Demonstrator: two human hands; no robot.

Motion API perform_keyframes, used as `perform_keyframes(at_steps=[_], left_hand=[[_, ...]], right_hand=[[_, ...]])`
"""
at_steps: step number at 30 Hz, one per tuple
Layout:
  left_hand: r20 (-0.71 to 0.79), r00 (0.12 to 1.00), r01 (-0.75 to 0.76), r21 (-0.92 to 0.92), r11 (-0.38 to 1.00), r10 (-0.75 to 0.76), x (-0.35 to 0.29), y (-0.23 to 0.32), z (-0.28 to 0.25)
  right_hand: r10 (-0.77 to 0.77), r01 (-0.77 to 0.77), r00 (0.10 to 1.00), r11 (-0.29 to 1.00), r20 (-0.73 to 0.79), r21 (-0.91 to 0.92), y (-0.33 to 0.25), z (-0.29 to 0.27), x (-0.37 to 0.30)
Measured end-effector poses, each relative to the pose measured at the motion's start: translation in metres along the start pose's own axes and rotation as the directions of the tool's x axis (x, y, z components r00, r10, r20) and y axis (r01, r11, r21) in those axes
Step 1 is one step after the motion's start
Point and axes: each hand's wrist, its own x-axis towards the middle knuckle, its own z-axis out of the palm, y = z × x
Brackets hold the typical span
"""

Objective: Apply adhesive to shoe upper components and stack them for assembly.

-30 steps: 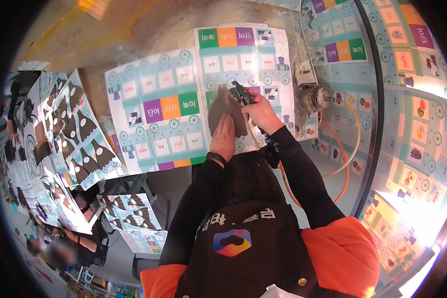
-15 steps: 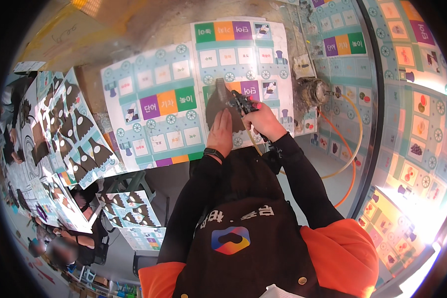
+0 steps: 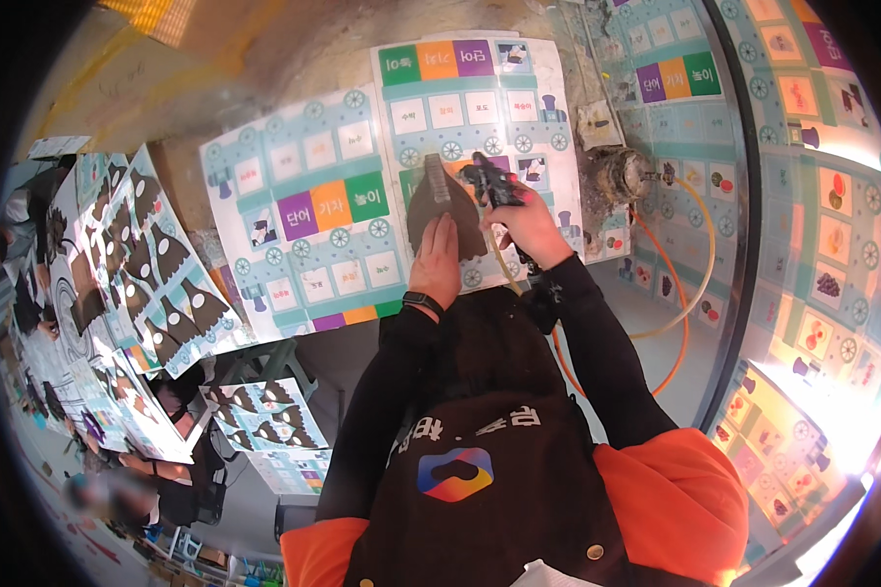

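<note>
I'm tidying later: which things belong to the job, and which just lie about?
Likely in use:
Dark-brown flared piece under left hand
Black pistol-shaped tool in right hand

Apparently lying about:
Teal-and-white printed paper sheet, left
Pale sheets bearing dark-brown shapes

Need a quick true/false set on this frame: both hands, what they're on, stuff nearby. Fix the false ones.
1. The left hand lies on a dark brown piece. True.
2. The right hand is empty. False: it grips a black pistol-shaped tool.
3. The dark brown piece rests on a printed sheet. True.
4. The dark wristband is on the right wrist. False: it is on the left wrist.
5. More dark brown shapes show to the right of both hands. False: they are to the left.
6. The person wears orange sleeves over black ones. True.
</note>
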Motion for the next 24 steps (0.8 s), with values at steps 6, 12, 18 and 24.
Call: perform_keyframes(at_steps=[6, 12, 18, 24], left_hand=[[-0.247, 0.917, 0.28, -0.16, 0.946, -0.313, 0.026, -0.02, -0.018], [-0.039, 0.928, 0.364, -0.106, 0.925, -0.37, 0.057, -0.045, -0.014], [0.144, 0.888, 0.442, -0.008, 0.897, -0.436, 0.076, -0.063, -0.018], [0.235, 0.897, 0.416, -0.159, 0.895, -0.375, 0.081, -0.055, -0.023]], right_hand=[[-0.552, 0.295, 0.8, 0.703, -0.235, -0.647, 0.089, -0.057, -0.006], [-0.571, -0.019, 0.775, 0.406, -0.27, -0.914, 0.177, -0.109, 0.007], [-0.531, -0.066, 0.79, 0.424, -0.307, -0.903, 0.13, -0.082, -0.007], [-0.673, 0.586, 0.74, 0.633, 0.016, -0.506, 0.091, -0.004, 0.047]])
